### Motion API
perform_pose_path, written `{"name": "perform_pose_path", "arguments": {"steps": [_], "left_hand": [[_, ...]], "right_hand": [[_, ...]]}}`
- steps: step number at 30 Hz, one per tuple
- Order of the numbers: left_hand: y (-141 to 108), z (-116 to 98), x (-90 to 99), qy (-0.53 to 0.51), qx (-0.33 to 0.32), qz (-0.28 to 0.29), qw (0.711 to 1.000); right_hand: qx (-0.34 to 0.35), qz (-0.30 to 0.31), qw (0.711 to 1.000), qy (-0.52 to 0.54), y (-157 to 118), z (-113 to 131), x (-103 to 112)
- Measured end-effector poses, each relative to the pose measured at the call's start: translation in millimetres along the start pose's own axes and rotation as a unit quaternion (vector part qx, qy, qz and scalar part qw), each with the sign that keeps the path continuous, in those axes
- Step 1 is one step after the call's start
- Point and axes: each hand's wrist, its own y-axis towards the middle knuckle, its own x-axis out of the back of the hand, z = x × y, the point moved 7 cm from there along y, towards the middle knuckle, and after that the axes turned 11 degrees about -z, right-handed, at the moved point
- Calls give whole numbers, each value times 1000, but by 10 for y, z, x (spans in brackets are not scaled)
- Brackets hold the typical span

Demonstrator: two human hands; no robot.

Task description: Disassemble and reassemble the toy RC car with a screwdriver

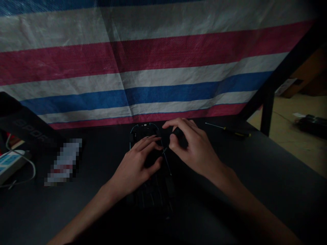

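A dark toy car (150,200) lies lengthwise on the black table, with thin light lines along its edge; poor light hides most of its detail. My left hand (139,158) lies over the car's middle, fingers stretched out and thumb apart, covering part of it. Just right of the car, my right hand (195,146) is raised, its thumb and fingers curled around a small black round piece (177,132). A short thin light-coloured piece (165,150) shows by the left fingertips; what it is stays unclear.
On the right of the table (268,183) lies a screwdriver (224,129) with a black and yellow handle. At the left are a blurred-out flat object (65,161), a white power strip (14,165) with a cable, and a dark bag-like item (28,126). A striped sheet (163,54) hangs behind.
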Motion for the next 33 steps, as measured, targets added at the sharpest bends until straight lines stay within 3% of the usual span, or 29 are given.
{"name": "perform_pose_path", "arguments": {"steps": [19,25,33], "left_hand": [[6,-33,-5,33,-7,17,999],[-3,-37,-7,46,-17,8,999],[-10,-43,-5,45,-20,5,999]], "right_hand": [[-33,-14,999,-24,3,-74,0],[37,8,999,-37,6,38,-37],[23,10,1000,-11,0,19,-40]]}}
